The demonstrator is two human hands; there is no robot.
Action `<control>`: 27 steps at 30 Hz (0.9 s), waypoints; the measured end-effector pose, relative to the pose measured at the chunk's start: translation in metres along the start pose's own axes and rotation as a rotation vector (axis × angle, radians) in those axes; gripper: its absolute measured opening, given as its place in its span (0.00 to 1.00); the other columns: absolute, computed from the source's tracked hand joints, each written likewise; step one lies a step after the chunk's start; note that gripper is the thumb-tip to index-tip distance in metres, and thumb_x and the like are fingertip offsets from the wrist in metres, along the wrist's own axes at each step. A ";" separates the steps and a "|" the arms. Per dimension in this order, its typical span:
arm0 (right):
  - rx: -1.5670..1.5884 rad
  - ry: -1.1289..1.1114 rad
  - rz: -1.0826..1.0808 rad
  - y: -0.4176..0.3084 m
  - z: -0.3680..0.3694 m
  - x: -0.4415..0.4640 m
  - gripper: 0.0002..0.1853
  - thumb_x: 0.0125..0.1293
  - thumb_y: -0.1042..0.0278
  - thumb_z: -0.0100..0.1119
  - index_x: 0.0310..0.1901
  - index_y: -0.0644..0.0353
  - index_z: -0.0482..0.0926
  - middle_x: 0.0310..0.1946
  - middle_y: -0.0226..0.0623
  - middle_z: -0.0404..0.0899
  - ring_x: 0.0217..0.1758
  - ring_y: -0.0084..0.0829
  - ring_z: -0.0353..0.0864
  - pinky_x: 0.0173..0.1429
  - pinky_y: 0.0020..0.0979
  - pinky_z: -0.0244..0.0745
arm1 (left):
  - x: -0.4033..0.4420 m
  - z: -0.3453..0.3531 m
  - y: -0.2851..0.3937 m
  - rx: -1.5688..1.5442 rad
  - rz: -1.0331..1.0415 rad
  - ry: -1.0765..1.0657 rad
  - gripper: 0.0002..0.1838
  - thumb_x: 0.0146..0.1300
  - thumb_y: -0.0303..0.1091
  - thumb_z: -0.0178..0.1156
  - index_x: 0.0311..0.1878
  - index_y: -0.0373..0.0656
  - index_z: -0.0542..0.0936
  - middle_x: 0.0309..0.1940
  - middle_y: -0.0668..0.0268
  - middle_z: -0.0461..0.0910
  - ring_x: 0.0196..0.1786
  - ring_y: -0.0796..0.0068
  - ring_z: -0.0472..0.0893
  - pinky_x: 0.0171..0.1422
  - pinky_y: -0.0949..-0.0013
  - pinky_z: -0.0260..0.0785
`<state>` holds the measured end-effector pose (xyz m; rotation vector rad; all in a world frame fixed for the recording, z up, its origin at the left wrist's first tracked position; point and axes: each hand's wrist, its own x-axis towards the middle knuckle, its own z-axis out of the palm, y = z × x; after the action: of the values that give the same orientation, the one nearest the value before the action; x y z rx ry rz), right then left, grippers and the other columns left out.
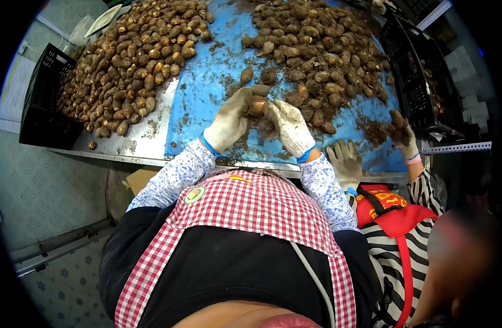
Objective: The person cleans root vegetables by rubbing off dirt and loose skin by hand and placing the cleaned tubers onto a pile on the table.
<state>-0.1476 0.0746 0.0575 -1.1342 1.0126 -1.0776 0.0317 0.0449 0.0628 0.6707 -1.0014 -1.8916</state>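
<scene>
Both of my hands wear soiled white work gloves and meet above the near part of the blue sheet. A small brown taro [257,105] sits between them. My left hand [232,116] is closed around its left side, thumb and fingers curled. My right hand [288,124] grips it from the right with bent fingers. Beyond them on the sheet lie a loose taro [246,75] and a darker clump [269,75]. A big heap of dirt-covered taros [322,54] spreads at the back right, and a cleaner-looking heap [133,60] lies on the left.
A black crate [45,101] stands at the table's left end, and more black crates [417,71] line the right. Soil and root bits litter the blue sheet [199,104]. At my right, a co-worker's gloved hands [346,162] are near the table's front edge.
</scene>
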 end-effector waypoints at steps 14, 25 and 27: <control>-0.152 0.100 -0.225 -0.015 -0.004 0.011 0.15 0.66 0.71 0.65 0.54 0.61 0.79 0.48 0.38 0.82 0.51 0.30 0.81 0.54 0.29 0.79 | 0.010 -0.020 -0.011 -0.173 -0.048 -0.105 0.26 0.77 0.51 0.45 0.67 0.41 0.69 0.52 0.62 0.77 0.47 0.73 0.78 0.46 0.68 0.76; -1.082 0.283 -0.275 -0.014 -0.001 0.045 0.11 0.62 0.62 0.64 0.36 0.61 0.79 0.35 0.50 0.81 0.40 0.51 0.82 0.44 0.45 0.77 | 0.010 0.000 0.001 0.469 0.136 0.059 0.31 0.76 0.52 0.47 0.66 0.32 0.66 0.58 0.55 0.75 0.59 0.66 0.76 0.61 0.67 0.73; -1.107 0.331 -0.350 -0.003 -0.010 0.051 0.11 0.62 0.61 0.64 0.34 0.61 0.79 0.33 0.48 0.82 0.39 0.50 0.82 0.44 0.45 0.77 | 0.005 0.001 0.002 0.290 0.156 -0.011 0.32 0.76 0.53 0.47 0.67 0.32 0.65 0.59 0.54 0.74 0.62 0.63 0.75 0.63 0.65 0.73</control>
<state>-0.1479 0.0228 0.0555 -2.1144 1.8208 -0.9774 0.0300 0.0401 0.0649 0.7259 -1.3120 -1.6319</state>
